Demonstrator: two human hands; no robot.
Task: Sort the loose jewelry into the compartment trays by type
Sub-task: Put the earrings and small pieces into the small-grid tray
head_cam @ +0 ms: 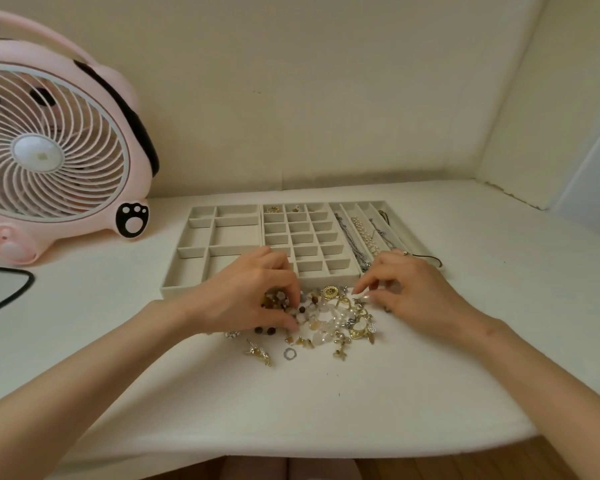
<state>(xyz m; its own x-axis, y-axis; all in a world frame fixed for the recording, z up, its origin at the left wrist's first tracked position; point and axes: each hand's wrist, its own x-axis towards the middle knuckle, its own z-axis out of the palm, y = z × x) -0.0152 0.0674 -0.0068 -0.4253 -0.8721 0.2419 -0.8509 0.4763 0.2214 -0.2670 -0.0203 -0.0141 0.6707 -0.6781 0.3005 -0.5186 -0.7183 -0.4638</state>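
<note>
The loose jewelry (329, 317) lay in a heap on the worktop (326, 403) at the middle of the frame, just in front of the trays. It looked small and light. The hard beads and stone chips would likely roll and slip, and the thin gold charms had loops that could snag on one another. Each piece would best be taken in a fingertip pinch, a charm by its loop and a strung piece lifted slowly.

The left hand (253, 296) had its fingers curled down over the beads (281, 303) at the heap's left edge, gripping them. The right hand (413, 292) held its thumb and forefinger close together at the heap's right edge. Whether a piece sat between them could not be told.

Three trays stood side by side:
- The left tray (187, 291) had large compartments.
- The middle tray (326, 280) had a grid of small compartments, with two small pieces in its top row.
- The right tray (381, 203) had long slots and held four strands: two silver chains (350, 237), one pearl strand (364, 233) and one dark cord (383, 214).

The heap held too many pieces to count. At least three strays lay just below it: a gold charm (258, 355), a silver ring (290, 353) and a cross-like charm (340, 351).
</note>
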